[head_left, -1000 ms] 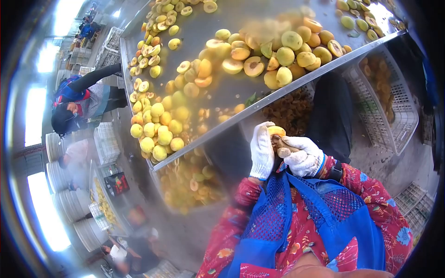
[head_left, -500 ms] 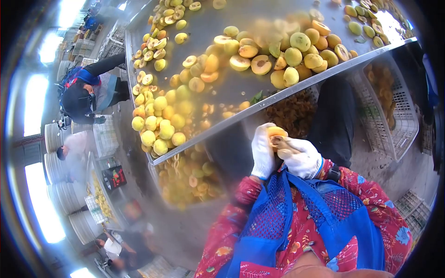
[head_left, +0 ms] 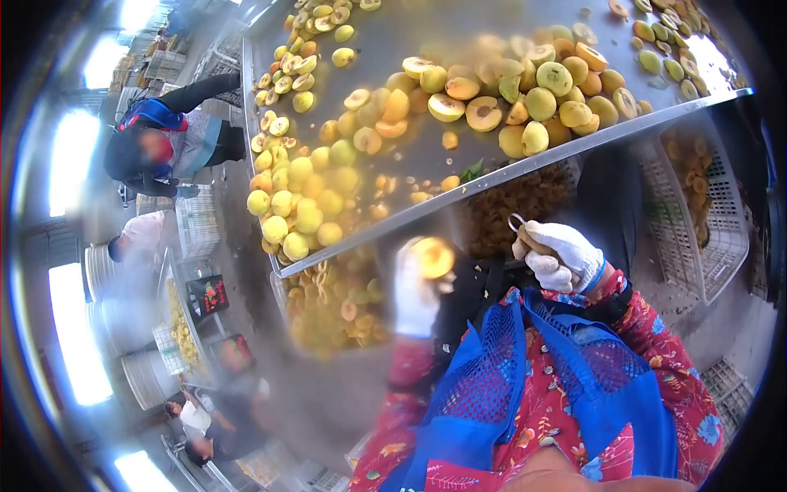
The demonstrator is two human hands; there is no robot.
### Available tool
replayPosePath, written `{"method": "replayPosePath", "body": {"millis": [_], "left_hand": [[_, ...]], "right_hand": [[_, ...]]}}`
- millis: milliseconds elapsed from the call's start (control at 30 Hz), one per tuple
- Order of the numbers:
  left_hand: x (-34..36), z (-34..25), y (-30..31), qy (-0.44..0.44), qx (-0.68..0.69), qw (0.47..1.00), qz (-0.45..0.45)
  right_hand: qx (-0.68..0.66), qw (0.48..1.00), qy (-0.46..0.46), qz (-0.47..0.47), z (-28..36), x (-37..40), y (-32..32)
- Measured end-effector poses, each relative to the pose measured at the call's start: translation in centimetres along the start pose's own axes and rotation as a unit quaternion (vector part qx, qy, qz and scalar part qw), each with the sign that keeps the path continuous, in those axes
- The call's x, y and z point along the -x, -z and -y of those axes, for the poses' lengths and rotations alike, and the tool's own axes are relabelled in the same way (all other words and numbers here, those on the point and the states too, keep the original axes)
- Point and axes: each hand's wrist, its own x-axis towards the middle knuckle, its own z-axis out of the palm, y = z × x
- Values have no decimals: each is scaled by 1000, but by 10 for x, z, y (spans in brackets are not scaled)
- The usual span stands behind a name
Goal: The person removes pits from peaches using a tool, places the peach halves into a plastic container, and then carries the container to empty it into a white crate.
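My left hand [head_left: 412,297], in a white glove and slightly blurred, is closed round a yellow peach half [head_left: 434,257] in front of the table edge. My right hand [head_left: 566,256], also gloved, grips a pitting tool whose thin metal loop [head_left: 515,221] sticks out past the fingers. The two hands are apart. Beyond them, a metal table [head_left: 328,238] bears whole and halved yellow peaches [head_left: 484,113], some with the pit showing.
The table's raised metal rim [head_left: 508,170] runs across in front of me. Below it stand a crate of peach halves [head_left: 348,307], a heap of brownish pieces [head_left: 516,209] and a white slatted crate [head_left: 717,254]. Another person [head_left: 156,148] bends beside the table's left end.
My hands were together at the peach and are now apart. The left hand has moved left with the peach half; the right has moved slightly right, and its tool's loop now shows.
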Motion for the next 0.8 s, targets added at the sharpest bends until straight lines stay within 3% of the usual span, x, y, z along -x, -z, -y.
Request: {"method": "replayPosePath", "body": {"millis": [67, 100, 133, 167, 233, 300, 367, 433, 500, 600, 700, 767, 800], "left_hand": [[11, -14, 29, -66, -151, 981, -102], [18, -27, 33, -60, -258, 944, -195], [12, -16, 82, -102, -478, 832, -260], [18, -23, 76, -127, -733, 574, -341], [10, -47, 40, -226, -732, 545, -341], [-14, -55, -22, -291, -657, 650, -248], [-41, -61, -95, -278, -645, 705, -95], [-65, -50, -160, -284, -683, 672, -24], [-92, -43, -208, -232, -733, 636, 60], [-125, -20, -213, -281, -651, 697, 106], [-114, -19, -191, -339, -522, 769, 142], [-87, -24, -173, -430, -453, 766, 154], [-81, -21, -161, -415, -434, 778, 183]], "right_hand": [[17, 1000, -5, -22, -2, 1, 4], [42, 998, 5, -43, -2, 2, 3], [45, 998, 11, -50, 0, 5, 2], [59, 995, 28, -69, -1, 7, 3], [75, 992, 46, -94, -1, 9, 6], [125, 984, 63, -107, -4, 11, 14], [165, 975, 83, -124, -2, 13, 13], [163, 973, 99, -130, -1, 18, 13], [145, 972, 113, -145, -2, 24, 15], [147, 962, 145, -176, -2, 35, 17], [154, 948, 192, -201, 5, 46, 11], [158, 936, 237, -206, 12, 46, 6], [155, 934, 244, -209, 19, 44, -1]]}}
